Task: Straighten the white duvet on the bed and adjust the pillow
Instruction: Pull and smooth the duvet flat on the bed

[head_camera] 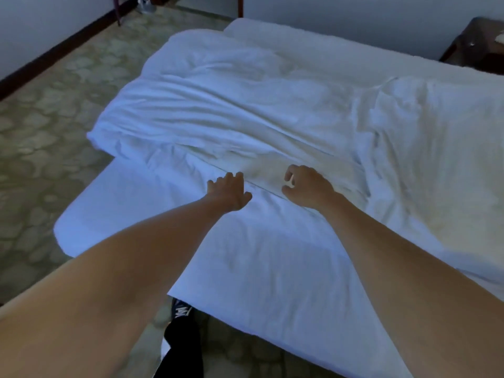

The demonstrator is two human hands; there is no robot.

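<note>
Loosely bunched, the white crumpled fabric duvet (245, 110) lay across the middle and far part of the bed (131, 214), its folded near edge running slantwise from the left side toward the lower right. Nearer the camera, the smooth white bed sheet (272, 268) was uncovered. At that fold, the left hand (227, 193) rested with its fingers spread and slightly bent, fingertips touching the duvet's edge. Just beside it, the right hand (306, 186) had its fingers curled with thumb and forefinger close together at the fold; whether cloth was actually pinched between them could not be told. Both bare forearms reached in from the lower corners. Along the far edge stretched a long white pillow (313, 42). Patterned beige carpet (49, 132) covered the floor at left, and a dark wooden nightstand (474, 47) stood at upper right.
</note>
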